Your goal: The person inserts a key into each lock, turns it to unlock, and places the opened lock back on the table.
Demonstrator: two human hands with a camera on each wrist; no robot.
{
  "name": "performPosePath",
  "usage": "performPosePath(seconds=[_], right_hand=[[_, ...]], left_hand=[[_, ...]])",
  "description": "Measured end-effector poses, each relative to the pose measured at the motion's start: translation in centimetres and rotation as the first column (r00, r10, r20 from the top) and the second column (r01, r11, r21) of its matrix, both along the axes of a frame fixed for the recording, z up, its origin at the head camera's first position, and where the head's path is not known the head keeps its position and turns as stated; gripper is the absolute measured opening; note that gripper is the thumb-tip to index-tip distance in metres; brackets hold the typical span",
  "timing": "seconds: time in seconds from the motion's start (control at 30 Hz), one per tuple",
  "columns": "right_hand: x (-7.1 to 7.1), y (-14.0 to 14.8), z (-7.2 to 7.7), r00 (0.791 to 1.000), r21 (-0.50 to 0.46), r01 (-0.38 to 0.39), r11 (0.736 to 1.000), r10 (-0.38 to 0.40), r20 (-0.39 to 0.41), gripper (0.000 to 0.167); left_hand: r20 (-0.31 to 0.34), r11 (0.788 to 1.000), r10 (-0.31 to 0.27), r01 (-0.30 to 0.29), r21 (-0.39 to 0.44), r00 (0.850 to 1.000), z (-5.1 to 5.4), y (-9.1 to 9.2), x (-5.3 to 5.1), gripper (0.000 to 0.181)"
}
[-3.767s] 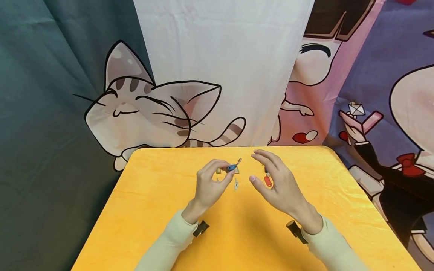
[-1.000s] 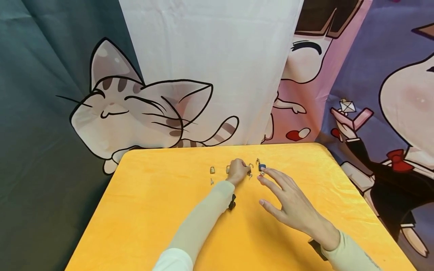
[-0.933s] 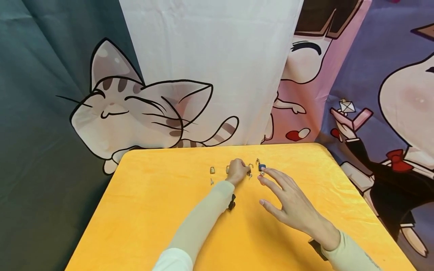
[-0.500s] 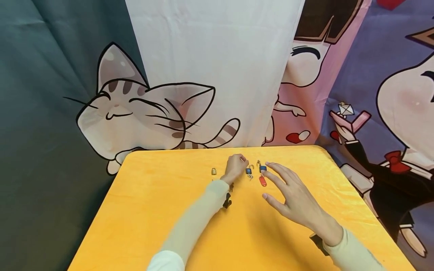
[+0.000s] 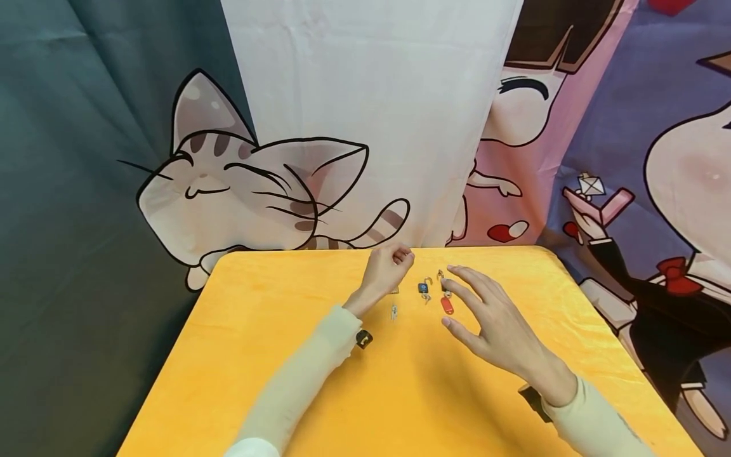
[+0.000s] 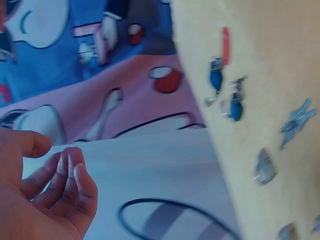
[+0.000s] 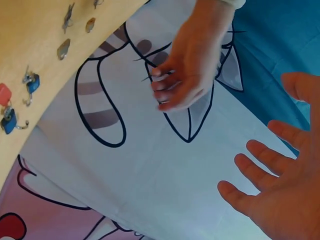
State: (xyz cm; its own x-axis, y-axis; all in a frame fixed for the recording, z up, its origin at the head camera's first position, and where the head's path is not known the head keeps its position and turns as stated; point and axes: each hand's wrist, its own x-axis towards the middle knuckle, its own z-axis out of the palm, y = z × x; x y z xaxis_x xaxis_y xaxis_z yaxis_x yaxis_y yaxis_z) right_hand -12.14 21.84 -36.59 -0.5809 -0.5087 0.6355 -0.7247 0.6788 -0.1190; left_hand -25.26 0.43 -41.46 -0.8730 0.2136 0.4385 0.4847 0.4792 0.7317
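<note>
padlocks lie along the far part of the surface (image 5: 228, 330), and we judge that the relation to watch runs between the left hand (image 5: 384, 274) and the brass-toned padlock (image 7: 63, 49) next to the blue ones. in the head view it lies at about five o'clock from the left grip, with only a sliver showing past the hand, so a reach for it would call for a small move back toward us. we cannot read its long axis there; the keys (image 5: 394, 311) just below it, near six o'clock from that grip, run twelve to six. the left grip is released, its fingers loosely bent round nothing that we can see.

the right hand (image 5: 499, 327) is released too, fingers spread. from it the tagged blue padlock (image 6: 216, 77) lies near, at ten o'clock, partly behind the fingers; its red tag (image 5: 447, 306) runs eleven to five. the other blue padlock (image 5: 423, 288), shackle swung open, lies between the hands, at four o'clock from the left. we call the left hand nearer to the brass-toned padlock, the right to the tagged one.
</note>
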Motion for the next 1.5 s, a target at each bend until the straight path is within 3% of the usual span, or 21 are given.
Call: performPosePath(seconds=[0.2,0.43,0.77,1.0,1.27,1.5], right_hand=[[-0.4,-0.2,0.5,1.000,-0.015,-0.009,1.000,0.009,0.014,0.054],[-0.7,-0.6,0.9,0.998,-0.011,0.012,1.000,-0.011,0.065,0.063],[-1.8,-1.7,0.7,0.997,-0.033,-0.007,0.999,0.009,0.081,0.063],[-2.6,-2.7,0.4,0.994,-0.028,-0.014,1.000,0.017,0.107,0.059],[-3.8,-3.7,-0.4,0.992,-0.040,-0.030,0.999,0.035,0.119,0.058],[-6.6,-4.4,-2.6,0.976,-0.044,0.003,0.999,0.007,0.218,0.050]], left_hand=[[-0.089,1.000,0.000,0.001,0.002,0.996,2.2,-2.0,2.0,0.015],[-0.092,1.000,0.014,-0.017,-0.023,0.996,3.1,-3.7,4.1,0.018],[-0.182,0.993,0.037,-0.056,-0.100,0.983,3.4,-6.6,6.8,0.024],[-0.187,0.993,0.044,-0.063,-0.097,0.981,3.1,-8.2,8.1,0.022],[-0.182,0.993,0.051,-0.069,-0.094,0.982,2.5,-9.1,8.7,0.023],[-0.180,0.992,0.066,-0.084,-0.096,0.982,2.2,-9.3,8.9,0.023]])
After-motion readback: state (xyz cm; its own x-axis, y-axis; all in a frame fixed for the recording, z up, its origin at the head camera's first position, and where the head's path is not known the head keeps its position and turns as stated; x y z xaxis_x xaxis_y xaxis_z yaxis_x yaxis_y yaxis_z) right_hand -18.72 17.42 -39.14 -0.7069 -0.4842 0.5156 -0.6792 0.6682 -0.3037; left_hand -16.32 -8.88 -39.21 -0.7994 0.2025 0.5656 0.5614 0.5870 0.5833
